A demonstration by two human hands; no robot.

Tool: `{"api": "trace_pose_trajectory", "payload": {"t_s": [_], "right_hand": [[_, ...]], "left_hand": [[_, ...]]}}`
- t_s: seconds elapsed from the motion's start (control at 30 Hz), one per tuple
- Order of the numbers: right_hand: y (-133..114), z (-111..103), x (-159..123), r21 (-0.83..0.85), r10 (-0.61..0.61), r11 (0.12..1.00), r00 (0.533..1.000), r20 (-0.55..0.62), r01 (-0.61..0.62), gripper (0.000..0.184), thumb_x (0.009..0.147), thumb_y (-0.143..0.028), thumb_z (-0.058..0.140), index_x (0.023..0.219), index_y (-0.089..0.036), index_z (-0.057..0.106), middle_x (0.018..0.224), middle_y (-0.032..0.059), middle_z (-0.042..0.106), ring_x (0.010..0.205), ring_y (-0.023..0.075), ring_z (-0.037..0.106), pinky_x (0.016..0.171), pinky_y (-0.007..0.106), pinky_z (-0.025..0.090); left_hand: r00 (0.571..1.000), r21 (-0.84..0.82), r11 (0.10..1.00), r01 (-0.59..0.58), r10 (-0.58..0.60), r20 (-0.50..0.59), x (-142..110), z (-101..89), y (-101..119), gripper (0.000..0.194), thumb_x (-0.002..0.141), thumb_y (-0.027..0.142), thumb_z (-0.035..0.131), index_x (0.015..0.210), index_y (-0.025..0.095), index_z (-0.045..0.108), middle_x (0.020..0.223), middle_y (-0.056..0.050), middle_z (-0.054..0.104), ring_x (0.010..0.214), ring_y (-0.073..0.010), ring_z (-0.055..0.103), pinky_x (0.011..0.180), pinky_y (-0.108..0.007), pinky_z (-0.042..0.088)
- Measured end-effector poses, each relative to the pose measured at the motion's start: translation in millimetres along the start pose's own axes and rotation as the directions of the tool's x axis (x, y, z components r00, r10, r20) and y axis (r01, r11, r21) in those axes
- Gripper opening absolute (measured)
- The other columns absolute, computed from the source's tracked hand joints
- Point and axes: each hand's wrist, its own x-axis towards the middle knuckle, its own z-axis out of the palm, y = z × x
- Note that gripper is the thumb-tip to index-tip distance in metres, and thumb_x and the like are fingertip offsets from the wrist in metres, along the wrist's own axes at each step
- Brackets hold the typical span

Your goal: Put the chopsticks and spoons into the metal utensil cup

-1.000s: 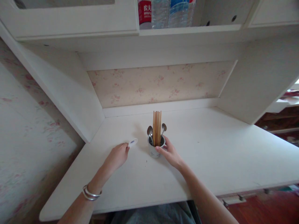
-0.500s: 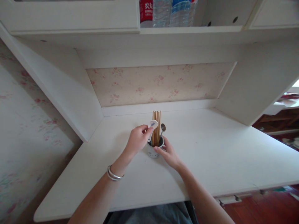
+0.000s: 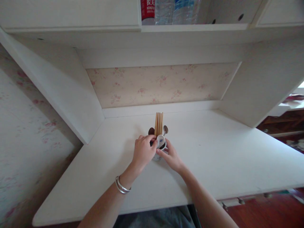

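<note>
A white cup (image 3: pixel 156 157) with small dark marks stands upright on the white desk, partly hidden by both hands. Several wooden chopsticks (image 3: pixel 158 124) rise from it. A metal spoon (image 3: pixel 165 129) leans out on the right, and a dark spoon (image 3: pixel 151 130) shows on the left. My left hand (image 3: pixel 145 149) is closed on a white ceramic spoon (image 3: pixel 161 141) with a blue mark, its bowl over the cup's opening in front of the chopsticks. My right hand (image 3: pixel 173 155) is curled round the cup's right side.
The white desk (image 3: pixel 213 152) has side panels and a low back ledge. Above it, a shelf (image 3: pixel 194 28) holds clear plastic bottles (image 3: pixel 163 12) and a red package (image 3: pixel 147 11). A metal bracelet (image 3: pixel 122 185) circles my left wrist.
My left hand has brought the ceramic spoon down and slightly right, from beside the chopsticks to in front of them. The dark spoon has come into sight. My right hand stays on the cup.
</note>
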Motion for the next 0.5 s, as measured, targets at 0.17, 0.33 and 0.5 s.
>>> {"api": "trace_pose_trajectory", "payload": {"t_s": [0.17, 0.33, 0.5], "right_hand": [[1, -1, -1, -0.012, 0.019, 1.000, 1.000, -0.003, -0.019, 0.058, 0.080, -0.042, 0.066, 0.131, -0.027, 0.045, 0.129, 0.0075, 0.056, 0.118, 0.0264, 0.053, 0.095, 0.043, 0.045], [8, 5, -1, -0.072, -0.012, 0.997, 0.999, -0.032, 0.010, 0.074, 0.066, -0.040, 0.078, 0.130, -0.025, 0.045, 0.127, 0.0084, 0.056, 0.115, 0.0275, 0.054, 0.095, 0.044, 0.045], [14, 12, 2, -0.051, 0.030, 0.998, 0.991, -0.132, -0.037, 0.069, 0.062, -0.038, 0.080, 0.122, -0.023, 0.049, 0.113, 0.0077, 0.063, 0.100, 0.0257, 0.061, 0.087, 0.043, 0.050]], "left_hand": [[0.999, -0.095, 0.995, -0.026, 0.023, -0.031, -2, 1.6, -6, 0.021, 0.085, 0.026, 0.053, 0.101, 0.020, 0.066, 0.094, -0.004, 0.070, 0.092, -0.0201, 0.058, 0.089, -0.034, 0.042], [0.995, -0.263, 0.965, -0.025, -0.002, -0.104, -10, -0.9, -17, 0.020, 0.089, 0.030, 0.048, 0.099, 0.019, 0.061, 0.099, -0.006, 0.064, 0.085, -0.0161, 0.059, 0.080, -0.028, 0.046], [0.970, -0.374, 0.914, 0.158, -0.214, -0.113, -13, 5.9, -51, 0.020, 0.086, 0.037, 0.050, 0.093, 0.019, 0.054, 0.081, -0.001, 0.056, 0.070, -0.0133, 0.054, 0.068, -0.026, 0.045]]}}
